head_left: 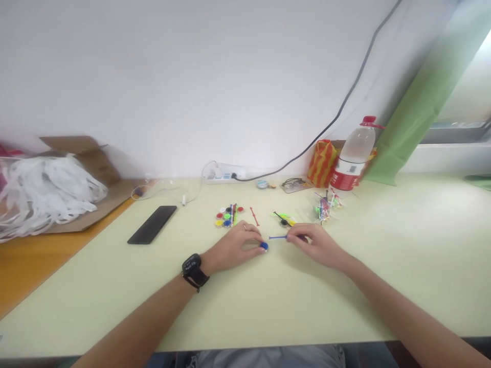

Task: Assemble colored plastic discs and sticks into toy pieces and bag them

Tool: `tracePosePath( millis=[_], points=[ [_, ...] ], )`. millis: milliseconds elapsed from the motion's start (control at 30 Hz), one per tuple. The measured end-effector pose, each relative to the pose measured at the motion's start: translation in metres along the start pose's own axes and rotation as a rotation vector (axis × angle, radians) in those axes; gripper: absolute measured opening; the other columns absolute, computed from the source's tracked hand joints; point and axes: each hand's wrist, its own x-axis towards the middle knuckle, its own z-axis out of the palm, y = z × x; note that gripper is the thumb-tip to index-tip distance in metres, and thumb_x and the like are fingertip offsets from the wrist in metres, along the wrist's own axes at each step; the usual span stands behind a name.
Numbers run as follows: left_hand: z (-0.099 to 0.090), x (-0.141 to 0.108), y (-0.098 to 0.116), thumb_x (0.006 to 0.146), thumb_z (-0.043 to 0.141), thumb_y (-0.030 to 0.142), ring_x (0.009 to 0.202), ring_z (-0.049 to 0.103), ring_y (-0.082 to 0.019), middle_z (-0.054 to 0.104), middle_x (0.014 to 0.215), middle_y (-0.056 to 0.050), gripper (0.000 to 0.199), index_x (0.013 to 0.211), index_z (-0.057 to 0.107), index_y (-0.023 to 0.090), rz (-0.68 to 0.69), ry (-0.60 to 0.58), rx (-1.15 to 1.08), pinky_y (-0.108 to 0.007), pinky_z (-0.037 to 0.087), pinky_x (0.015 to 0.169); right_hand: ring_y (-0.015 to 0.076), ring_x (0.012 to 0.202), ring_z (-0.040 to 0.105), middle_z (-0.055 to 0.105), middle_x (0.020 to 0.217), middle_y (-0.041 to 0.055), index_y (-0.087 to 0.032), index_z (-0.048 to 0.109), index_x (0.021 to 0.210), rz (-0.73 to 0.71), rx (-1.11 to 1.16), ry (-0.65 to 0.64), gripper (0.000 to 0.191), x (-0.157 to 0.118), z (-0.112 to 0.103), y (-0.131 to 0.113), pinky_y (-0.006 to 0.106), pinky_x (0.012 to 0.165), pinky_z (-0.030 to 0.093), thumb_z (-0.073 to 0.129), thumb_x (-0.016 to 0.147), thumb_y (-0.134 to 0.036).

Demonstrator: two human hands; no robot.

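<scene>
Between the thumb and fingertips of my left hand [238, 248] is a small round blue disc [264, 246], held close to the tabletop. My right hand [316, 244] pinches a thin blue plastic stick [278, 237], whose free end points left toward the disc. Disc and stick are apart. Just beyond my left hand lies a group of small coloured discs [227, 216] with several thin sticks beside them. A red stick [254, 216] lies alone between the hands. Beyond my right hand sit a black disc [284, 223] and yellow-green pieces, partly covered by the fingers.
A black phone-like slab [152, 225] lies at left, near a cardboard box [88, 153] of white straps [49, 189]. Along the wall are a power strip [224, 173] and cable. At right stand a large bottle [351, 158] and bagged coloured pieces [324, 208].
</scene>
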Motion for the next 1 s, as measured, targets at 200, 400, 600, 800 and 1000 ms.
tracePosePath(
  millis=[200,400,600,800,1000],
  points=[
    [0.005,-0.001,0.003,0.092,0.071,0.038,0.111,0.063,-0.024,0.072,0.111,-0.006,0.019,0.106,0.072,0.025,-0.061,0.036,-0.118,-0.039,0.050,0.100,0.0213,0.081,0.068,0.074,0.090,0.0070,-0.021,0.075,0.101,0.106,0.212,0.159,0.028,-0.008,-0.012,0.000,0.035,0.075,0.055,0.057,0.099,-0.043],
    [0.012,0.003,0.005,0.089,0.075,0.041,0.086,0.067,-0.019,0.072,0.095,-0.006,0.024,0.093,0.068,0.019,-0.235,0.054,-0.447,-0.033,0.055,0.082,0.0234,0.089,0.074,0.074,0.097,0.0085,-0.021,0.069,0.108,0.105,0.474,0.138,0.027,-0.005,0.002,-0.010,0.038,0.078,0.060,0.063,0.098,-0.046],
    [0.018,0.007,0.018,0.085,0.081,0.044,0.090,0.072,-0.021,0.074,0.096,-0.008,0.042,0.118,0.071,0.019,-0.417,0.044,-0.827,-0.035,0.057,0.084,0.0232,0.092,0.075,0.075,0.101,0.0087,-0.021,0.064,0.110,0.087,0.565,0.089,0.028,-0.003,0.017,-0.011,0.038,0.080,0.061,0.069,0.094,-0.043],
    [0.023,0.005,0.032,0.079,0.087,0.040,0.095,0.073,-0.020,0.076,0.101,-0.010,0.040,0.110,0.076,0.017,-0.541,-0.022,-1.118,-0.033,0.054,0.088,0.0227,0.093,0.073,0.079,0.103,0.0075,-0.024,0.074,0.104,-0.101,0.111,0.194,0.016,-0.008,0.025,-0.010,0.038,0.084,0.059,0.059,0.099,-0.030],
    [0.025,0.006,0.032,0.076,0.090,0.037,0.095,0.073,-0.019,0.077,0.105,-0.011,0.040,0.109,0.077,0.017,-0.552,-0.002,-1.181,-0.032,0.053,0.089,0.0219,0.089,0.074,0.080,0.098,0.0062,-0.026,0.074,0.108,-0.232,-0.011,0.182,0.020,-0.011,0.028,-0.008,0.037,0.083,0.058,0.055,0.102,-0.025]
  ],
)
